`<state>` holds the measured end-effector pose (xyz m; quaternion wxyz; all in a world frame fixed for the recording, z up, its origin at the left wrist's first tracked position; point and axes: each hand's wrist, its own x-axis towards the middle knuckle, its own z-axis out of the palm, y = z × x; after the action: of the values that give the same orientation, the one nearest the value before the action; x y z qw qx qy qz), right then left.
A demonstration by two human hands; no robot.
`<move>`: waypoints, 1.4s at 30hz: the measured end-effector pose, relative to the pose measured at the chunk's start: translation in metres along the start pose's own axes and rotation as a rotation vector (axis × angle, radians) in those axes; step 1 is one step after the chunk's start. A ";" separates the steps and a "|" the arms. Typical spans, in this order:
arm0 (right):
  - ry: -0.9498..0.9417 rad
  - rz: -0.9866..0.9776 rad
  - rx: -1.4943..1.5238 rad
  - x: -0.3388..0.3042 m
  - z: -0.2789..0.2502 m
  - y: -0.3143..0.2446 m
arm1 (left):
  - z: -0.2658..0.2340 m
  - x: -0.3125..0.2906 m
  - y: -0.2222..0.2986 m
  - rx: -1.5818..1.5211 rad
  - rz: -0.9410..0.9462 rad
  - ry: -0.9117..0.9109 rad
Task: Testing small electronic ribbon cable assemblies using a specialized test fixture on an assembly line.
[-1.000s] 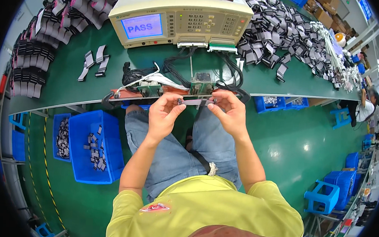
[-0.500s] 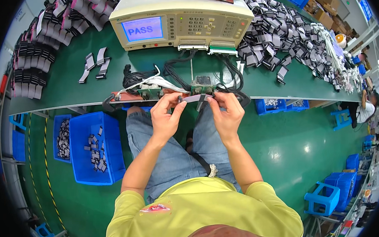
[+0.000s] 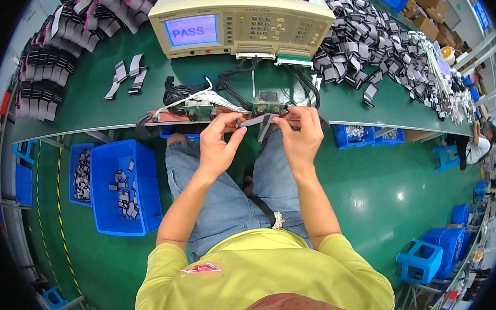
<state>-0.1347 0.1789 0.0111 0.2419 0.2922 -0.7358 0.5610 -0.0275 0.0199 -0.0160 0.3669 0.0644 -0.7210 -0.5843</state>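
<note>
A short grey ribbon cable (image 3: 254, 121) with black connectors spans the gap between my two hands. My left hand (image 3: 220, 142) pinches its left end. My right hand (image 3: 300, 134) is closed on the cable near its right end. Just beyond the cable stands a green circuit-board fixture (image 3: 267, 107) at the table's front edge; whether the cable touches it I cannot tell. To its left sits a second board fixture (image 3: 198, 112), with white and black wires around it. Black cable bundles (image 3: 235, 91) run back to a beige tester (image 3: 244, 32) with a lit screen.
Several ribbon cables (image 3: 129, 76) lie loose on the green table (image 3: 97, 109). Stacked cables (image 3: 51, 75) fill the far left, and a heap of cables (image 3: 363, 42) the right. Blue bins (image 3: 153, 206) holding cables stand on the floor at left. A seated person (image 3: 478, 145) is far right.
The view has shifted slightly. The ribbon cable's right part is now tilted more steeply between my fingers, and my hands stay close together at the fixture.
</note>
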 end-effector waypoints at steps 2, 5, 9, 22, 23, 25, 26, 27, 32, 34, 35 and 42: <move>-0.045 -0.096 -0.018 0.000 -0.010 -0.004 | -0.005 -0.005 0.001 0.025 -0.022 -0.105; -0.405 -0.322 -0.062 0.002 -0.014 -0.022 | -0.014 -0.006 0.011 0.089 0.123 -0.237; -0.478 -0.439 -0.182 0.007 -0.016 -0.023 | -0.009 -0.005 0.013 0.080 0.089 -0.137; -0.272 -0.231 -0.234 0.002 0.007 -0.024 | 0.019 0.006 -0.003 0.189 0.052 -0.040; -0.249 -0.216 -0.242 0.001 0.009 -0.024 | 0.020 0.007 -0.005 0.188 0.065 -0.035; -0.240 -0.207 -0.265 0.002 0.011 -0.023 | 0.020 0.010 -0.008 0.188 0.076 -0.033; -0.231 -0.201 -0.288 0.001 0.011 -0.023 | 0.020 0.011 -0.008 0.186 0.088 -0.031; -0.231 -0.198 -0.288 0.000 0.011 -0.024 | 0.021 0.011 -0.008 0.184 0.100 -0.028; -0.233 -0.191 -0.327 0.001 0.012 -0.027 | 0.021 0.010 -0.005 0.198 0.089 -0.027; -0.240 -0.187 -0.329 0.000 0.010 -0.030 | 0.021 0.009 -0.005 0.199 0.106 -0.021; -0.244 -0.185 -0.331 0.001 0.011 -0.031 | 0.021 0.008 -0.004 0.203 0.089 -0.021; -0.196 -0.125 -0.341 -0.003 0.023 -0.034 | 0.023 0.011 -0.011 0.226 0.043 0.049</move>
<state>-0.1096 0.1502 0.0265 0.2495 0.3455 -0.8205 0.3811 -0.0533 0.0292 -0.0218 0.3871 0.1041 -0.7744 -0.4896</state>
